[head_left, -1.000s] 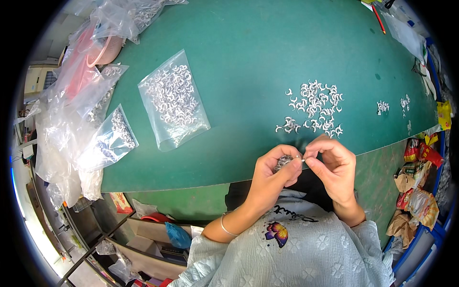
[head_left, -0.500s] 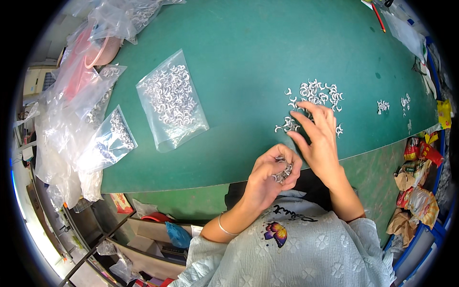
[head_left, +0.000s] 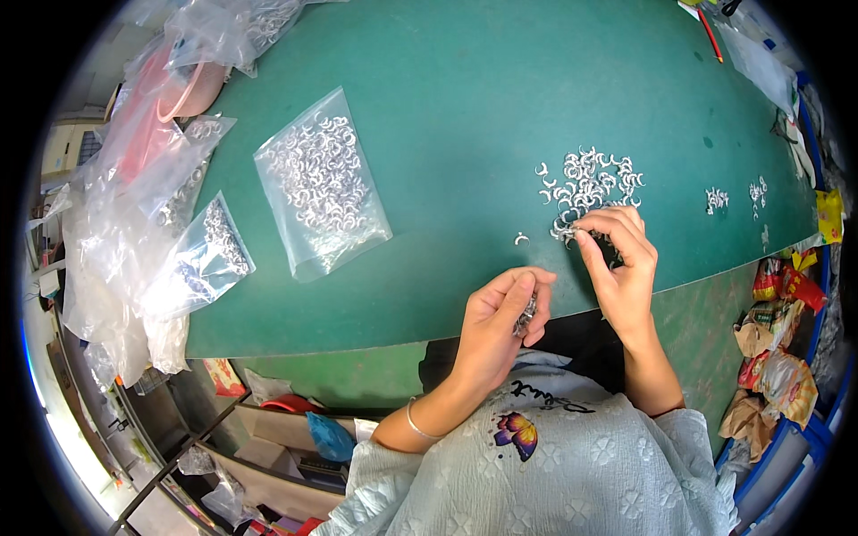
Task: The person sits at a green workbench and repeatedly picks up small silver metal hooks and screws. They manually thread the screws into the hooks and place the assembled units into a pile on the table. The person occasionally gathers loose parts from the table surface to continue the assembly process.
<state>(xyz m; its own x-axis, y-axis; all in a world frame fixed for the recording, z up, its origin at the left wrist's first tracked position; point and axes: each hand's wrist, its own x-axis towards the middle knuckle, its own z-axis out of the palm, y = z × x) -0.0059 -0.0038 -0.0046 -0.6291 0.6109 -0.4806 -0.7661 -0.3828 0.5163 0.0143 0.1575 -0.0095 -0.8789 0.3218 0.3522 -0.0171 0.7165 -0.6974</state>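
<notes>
My left hand (head_left: 487,326) is curled near the table's front edge, closed round several small silver crescent-shaped metal pieces (head_left: 525,316) that show between thumb and fingers. Just to its right, my right hand (head_left: 626,268) reaches to the near side of a loose pile of the same crescent pieces (head_left: 590,179). Its thumb and fingertips come together on pieces at the pile's edge; how many they pinch is hidden. One single crescent piece (head_left: 522,238) lies apart, left of the pile.
A clear bag of crescent pieces (head_left: 322,179) lies left of centre on the green table (head_left: 447,107). A smaller bag (head_left: 214,250), more plastic bags and a pink basket (head_left: 192,94) crowd the left side. Two small clusters (head_left: 717,199) sit at right, and a red pen (head_left: 710,36) lies far right.
My right hand has shifted slightly right, its fingers going from spread to pinched. The small group of pieces left of it is gone except one. My left hand has turned, its fingers straighter.
</notes>
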